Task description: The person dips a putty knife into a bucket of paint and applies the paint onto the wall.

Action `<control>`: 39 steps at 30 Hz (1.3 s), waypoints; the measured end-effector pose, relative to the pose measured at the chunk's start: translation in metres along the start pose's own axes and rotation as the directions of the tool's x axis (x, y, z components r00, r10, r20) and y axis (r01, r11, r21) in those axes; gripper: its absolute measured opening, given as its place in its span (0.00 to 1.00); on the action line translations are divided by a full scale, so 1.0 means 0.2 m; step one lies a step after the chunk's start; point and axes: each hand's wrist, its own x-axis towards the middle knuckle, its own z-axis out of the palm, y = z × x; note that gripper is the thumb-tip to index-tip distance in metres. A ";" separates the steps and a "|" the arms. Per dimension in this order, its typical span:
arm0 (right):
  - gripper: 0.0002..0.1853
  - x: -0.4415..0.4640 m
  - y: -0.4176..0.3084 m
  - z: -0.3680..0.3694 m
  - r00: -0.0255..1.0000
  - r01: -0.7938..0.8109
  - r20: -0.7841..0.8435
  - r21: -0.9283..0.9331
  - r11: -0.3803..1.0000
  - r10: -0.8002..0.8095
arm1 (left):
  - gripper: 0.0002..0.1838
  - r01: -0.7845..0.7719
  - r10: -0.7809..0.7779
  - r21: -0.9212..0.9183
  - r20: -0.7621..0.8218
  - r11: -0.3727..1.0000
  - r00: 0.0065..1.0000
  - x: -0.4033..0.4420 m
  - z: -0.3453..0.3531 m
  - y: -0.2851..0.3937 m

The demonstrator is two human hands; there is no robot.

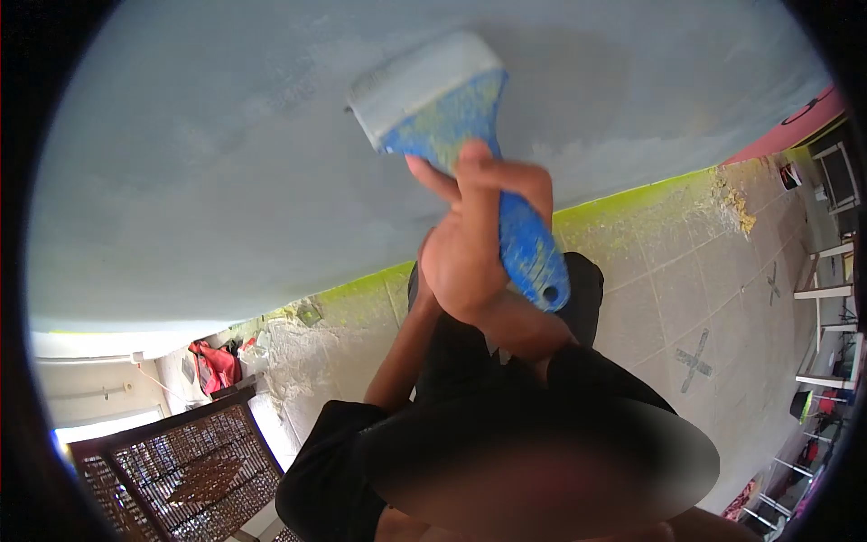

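Observation:
A wide putty knife (433, 99) with a broad whitish blade and a blue, paint-flecked handle is gripped in my right hand (470, 244). My thumb lies along the handle, and the holed handle end points down toward my body. The blade is at the grey painted wall (226, 172); whether it touches the surface I cannot tell. My left forearm (397, 357) reaches up from the left, and my left hand (428, 257) is mostly hidden behind the right one. The fingers of that hand cannot be made out clearly.
Bright green paint edges the wall base (632, 194) above the stained tiled floor (722, 298). A woven-panel chair (181, 461) and a red bag (215, 366) are at left. White-framed furniture (826, 294) and a metal ladder (790, 488) stand at right.

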 end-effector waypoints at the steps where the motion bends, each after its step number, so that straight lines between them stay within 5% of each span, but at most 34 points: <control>1: 0.03 0.07 -0.02 0.03 0.998 0.054 0.026 0.065 0.996 -0.056 | 0.13 -0.043 0.042 0.034 0.023 0.998 0.999 0.01 0.02 0.02; 4: 0.03 0.16 -0.09 0.01 0.996 0.082 0.029 0.136 0.987 -0.087 | 0.13 -0.155 0.145 0.163 0.072 0.974 0.987 -0.01 0.10 0.12; 7: 0.03 0.23 -0.22 -0.05 0.990 -0.136 -0.015 0.215 0.967 0.142 | 0.13 -0.144 0.137 0.206 0.050 0.968 0.989 -0.04 0.24 0.29; 10: 0.03 0.25 -0.35 -0.19 0.929 -0.337 -0.078 0.223 0.915 0.361 | 0.12 0.274 -0.278 -0.044 -0.133 0.961 0.951 -0.11 0.43 0.52; 18: 0.04 0.43 -0.62 -0.68 0.660 -0.641 -0.534 -0.035 0.767 0.528 | 0.15 0.549 -0.544 0.117 -0.069 0.828 0.836 -0.40 0.86 1.20; 24: 0.11 0.67 -1.07 -0.85 0.380 -0.754 -0.754 0.083 0.652 0.536 | 0.15 0.630 -0.638 0.187 -0.026 0.753 0.770 -0.61 1.17 1.77; 32: 0.17 1.02 -1.32 -0.94 0.335 -0.786 -0.702 0.160 0.597 0.629 | 0.13 0.526 -0.527 0.186 -0.045 0.830 0.849 -0.52 1.60 2.13; 39: 0.23 1.51 -1.36 -1.17 0.350 -0.880 -0.304 0.218 0.422 0.886 | 0.13 0.411 -0.396 0.039 -0.198 0.911 0.897 -0.39 2.13 1.95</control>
